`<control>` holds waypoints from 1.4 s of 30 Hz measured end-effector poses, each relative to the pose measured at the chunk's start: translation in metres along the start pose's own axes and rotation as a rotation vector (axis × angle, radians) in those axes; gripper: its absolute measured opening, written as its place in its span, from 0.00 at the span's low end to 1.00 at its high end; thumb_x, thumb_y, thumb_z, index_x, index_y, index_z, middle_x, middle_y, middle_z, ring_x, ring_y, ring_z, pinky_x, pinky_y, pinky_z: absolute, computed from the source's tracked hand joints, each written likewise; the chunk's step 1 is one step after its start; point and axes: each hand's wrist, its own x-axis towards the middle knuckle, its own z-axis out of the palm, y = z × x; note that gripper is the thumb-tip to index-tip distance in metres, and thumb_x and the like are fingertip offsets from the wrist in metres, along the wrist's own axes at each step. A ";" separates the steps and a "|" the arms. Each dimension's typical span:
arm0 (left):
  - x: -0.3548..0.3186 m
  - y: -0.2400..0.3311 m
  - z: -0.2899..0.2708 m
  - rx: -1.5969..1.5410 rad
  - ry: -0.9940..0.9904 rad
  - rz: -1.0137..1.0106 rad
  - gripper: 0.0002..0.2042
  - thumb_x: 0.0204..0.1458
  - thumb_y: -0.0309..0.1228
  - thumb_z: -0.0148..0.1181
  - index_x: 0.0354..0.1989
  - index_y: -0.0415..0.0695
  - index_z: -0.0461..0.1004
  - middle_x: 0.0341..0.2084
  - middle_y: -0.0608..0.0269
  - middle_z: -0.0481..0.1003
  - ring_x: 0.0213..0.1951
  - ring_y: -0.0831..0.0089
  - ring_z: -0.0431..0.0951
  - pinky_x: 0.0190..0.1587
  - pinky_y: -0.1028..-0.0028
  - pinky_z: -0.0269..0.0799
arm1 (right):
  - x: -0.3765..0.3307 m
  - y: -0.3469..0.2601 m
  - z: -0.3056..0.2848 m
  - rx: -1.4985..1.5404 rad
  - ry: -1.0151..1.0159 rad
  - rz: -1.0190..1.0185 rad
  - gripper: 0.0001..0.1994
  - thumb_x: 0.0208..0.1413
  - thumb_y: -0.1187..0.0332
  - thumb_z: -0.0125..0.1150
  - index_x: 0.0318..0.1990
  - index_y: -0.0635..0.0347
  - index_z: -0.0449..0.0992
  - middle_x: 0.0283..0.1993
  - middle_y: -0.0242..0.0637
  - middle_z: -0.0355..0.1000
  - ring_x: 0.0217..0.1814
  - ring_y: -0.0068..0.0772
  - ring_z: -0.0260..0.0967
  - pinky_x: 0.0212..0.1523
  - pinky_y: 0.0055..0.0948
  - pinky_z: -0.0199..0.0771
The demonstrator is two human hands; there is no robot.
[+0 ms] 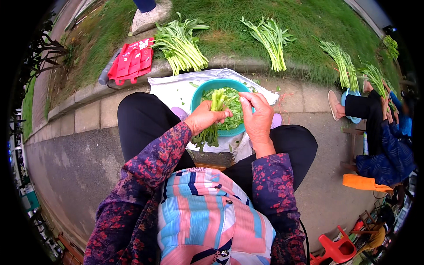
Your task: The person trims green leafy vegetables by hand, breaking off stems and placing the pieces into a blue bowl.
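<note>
My left hand point(206, 117) is closed round a small bunch of leafy green vegetable stems point(217, 98), pale cut ends up and dark leaves hanging below the fist. Just to its right, my right hand point(259, 117) has its thumb and forefinger pinched together; anything between them is too small to make out. Both hands are over a teal basin point(216, 83) between my knees. Loose green leaves and cut pieces point(234, 119) lie inside it. Under the basin spreads a white woven sheet point(168, 90) with a few green scraps on it.
Along the grassy kerb lie bundles of greens, one at left point(187, 53) and another at right point(274, 44). A red bag point(132, 62) rests beside a grey cylinder point(108, 68). At far right another person point(384, 154) sits handling greens. A red plastic chair point(335, 249) stands behind.
</note>
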 end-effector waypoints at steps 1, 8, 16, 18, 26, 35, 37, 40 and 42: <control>-0.002 0.004 0.003 0.027 -0.016 0.000 0.07 0.52 0.28 0.57 0.35 0.38 0.76 0.24 0.69 0.73 0.25 0.83 0.68 0.28 0.81 0.62 | 0.001 0.000 -0.001 -0.030 0.001 -0.057 0.05 0.48 0.77 0.60 0.34 0.61 0.77 0.32 0.39 0.73 0.31 0.37 0.71 0.33 0.29 0.70; -0.002 -0.001 -0.003 0.129 -0.062 -0.023 0.08 0.51 0.30 0.58 0.35 0.40 0.78 0.24 0.69 0.75 0.25 0.82 0.69 0.30 0.81 0.64 | 0.002 -0.008 -0.010 -0.204 -0.136 -0.213 0.07 0.47 0.77 0.60 0.35 0.59 0.77 0.32 0.39 0.73 0.36 0.42 0.70 0.37 0.34 0.69; -0.006 -0.001 -0.010 -0.039 -0.040 -0.005 0.10 0.50 0.30 0.61 0.38 0.38 0.76 0.24 0.69 0.74 0.25 0.83 0.70 0.28 0.84 0.64 | -0.002 -0.003 -0.011 -0.300 -0.231 -0.195 0.05 0.49 0.74 0.58 0.34 0.58 0.71 0.32 0.38 0.69 0.38 0.44 0.67 0.40 0.39 0.65; -0.006 0.000 -0.014 -0.095 -0.038 0.021 0.10 0.50 0.30 0.62 0.37 0.39 0.73 0.25 0.67 0.74 0.25 0.82 0.70 0.29 0.82 0.65 | -0.002 -0.004 -0.012 -0.280 -0.231 -0.184 0.04 0.49 0.73 0.57 0.33 0.59 0.69 0.31 0.40 0.68 0.37 0.46 0.67 0.38 0.40 0.64; -0.005 -0.002 -0.023 -0.145 -0.009 0.082 0.07 0.50 0.29 0.62 0.32 0.40 0.73 0.22 0.65 0.74 0.24 0.80 0.70 0.30 0.80 0.66 | -0.006 -0.002 -0.008 -0.087 -0.225 0.007 0.04 0.49 0.75 0.56 0.32 0.61 0.68 0.29 0.43 0.68 0.32 0.49 0.68 0.32 0.39 0.68; -0.002 0.008 -0.015 -0.330 -0.075 0.106 0.07 0.49 0.30 0.63 0.29 0.40 0.73 0.21 0.65 0.73 0.25 0.78 0.70 0.30 0.79 0.66 | -0.008 0.011 -0.004 0.376 -0.120 0.407 0.03 0.54 0.74 0.55 0.35 0.64 0.71 0.27 0.31 0.71 0.24 0.19 0.67 0.28 0.22 0.69; -0.003 0.009 -0.015 -0.384 -0.080 0.079 0.07 0.49 0.29 0.63 0.28 0.40 0.73 0.21 0.65 0.73 0.24 0.78 0.69 0.30 0.79 0.65 | -0.002 0.004 -0.012 0.510 -0.068 0.516 0.03 0.55 0.74 0.54 0.34 0.64 0.71 0.28 0.31 0.70 0.25 0.20 0.66 0.29 0.21 0.69; -0.003 -0.009 -0.032 -0.653 -0.138 0.032 0.06 0.51 0.30 0.59 0.31 0.41 0.71 0.24 0.63 0.71 0.26 0.75 0.69 0.35 0.73 0.66 | 0.010 0.010 -0.035 0.930 0.147 0.538 0.03 0.58 0.74 0.53 0.34 0.65 0.70 0.30 0.34 0.69 0.27 0.23 0.66 0.33 0.25 0.72; -0.003 -0.016 -0.043 -0.853 -0.174 -0.001 0.06 0.53 0.31 0.55 0.36 0.42 0.69 0.28 0.61 0.72 0.30 0.71 0.70 0.42 0.66 0.67 | 0.011 0.017 -0.043 0.990 0.177 0.515 0.04 0.58 0.73 0.54 0.36 0.65 0.71 0.30 0.35 0.70 0.27 0.23 0.66 0.34 0.25 0.72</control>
